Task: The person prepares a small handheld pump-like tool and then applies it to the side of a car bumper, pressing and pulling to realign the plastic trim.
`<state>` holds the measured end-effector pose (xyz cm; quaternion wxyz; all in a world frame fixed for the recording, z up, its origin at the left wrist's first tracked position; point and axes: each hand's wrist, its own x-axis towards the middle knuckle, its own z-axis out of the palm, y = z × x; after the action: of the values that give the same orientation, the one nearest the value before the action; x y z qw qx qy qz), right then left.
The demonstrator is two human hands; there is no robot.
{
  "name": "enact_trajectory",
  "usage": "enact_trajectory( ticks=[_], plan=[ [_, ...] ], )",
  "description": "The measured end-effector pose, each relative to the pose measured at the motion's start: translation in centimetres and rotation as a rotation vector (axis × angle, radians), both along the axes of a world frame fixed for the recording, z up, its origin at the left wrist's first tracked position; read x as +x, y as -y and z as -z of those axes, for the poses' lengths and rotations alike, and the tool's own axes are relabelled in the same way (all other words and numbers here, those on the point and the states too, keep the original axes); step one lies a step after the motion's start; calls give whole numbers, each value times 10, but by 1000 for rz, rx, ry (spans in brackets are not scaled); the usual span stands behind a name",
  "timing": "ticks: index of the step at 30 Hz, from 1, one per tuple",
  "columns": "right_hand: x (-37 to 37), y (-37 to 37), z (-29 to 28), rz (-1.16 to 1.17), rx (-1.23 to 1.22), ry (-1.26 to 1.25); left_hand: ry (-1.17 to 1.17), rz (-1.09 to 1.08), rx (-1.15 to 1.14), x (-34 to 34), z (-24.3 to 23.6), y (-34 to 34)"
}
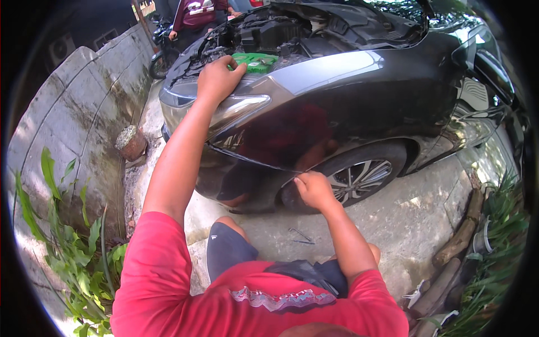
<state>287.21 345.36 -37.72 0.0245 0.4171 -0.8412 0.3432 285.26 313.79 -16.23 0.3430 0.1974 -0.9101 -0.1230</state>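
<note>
A dark car stands in front of me with its bonnet up. My left hand [220, 78] rests on top of the headlight [241, 106], thumb apart from the fingers, whose tips are hidden. Right beside the thumb lies a green plastic case [255, 62] at the edge of the engine bay. Lower down, my right hand [315, 190] is closed at the front edge of the wheel arch, where the bumper [247, 180] ends. Its fingertips are partly hidden, and they appear to grip that bumper edge. A thin dark gap runs along the seam between bumper and fender [359, 106].
A thin bent metal tool [302, 238] lies on the concrete below the front wheel [359, 175]. Behind the car's front stands another person [193, 16] near a motorcycle [161, 48]. Plants and a stained wall [84, 112] border the left; logs [460, 230] lie at right.
</note>
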Motion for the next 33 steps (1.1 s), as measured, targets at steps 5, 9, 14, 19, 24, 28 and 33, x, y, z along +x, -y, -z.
enact_trajectory(
  ticks=[5,9,14,19,24,28,33],
  plan=[
    [7,5,11,68,-188,-316,5,5,8,1,-2,1],
    [6,3,17,55,-205,-170,-4,14,8,0,0,-4],
    [-5,-3,13,-63,-98,48,-61,15,-39,-2,6,-1],
    [5,-4,7,40,-180,-142,-14,18,23,1,0,-7],
    [12,7,18,87,-234,-331,-38,-3,17,10,-4,-5],
    [-7,-5,25,41,-230,-249,-61,17,-2,-3,-4,-12],
    [-20,-3,17,-181,-280,939,-58,-1,-15,2,-2,-9]
  ],
)
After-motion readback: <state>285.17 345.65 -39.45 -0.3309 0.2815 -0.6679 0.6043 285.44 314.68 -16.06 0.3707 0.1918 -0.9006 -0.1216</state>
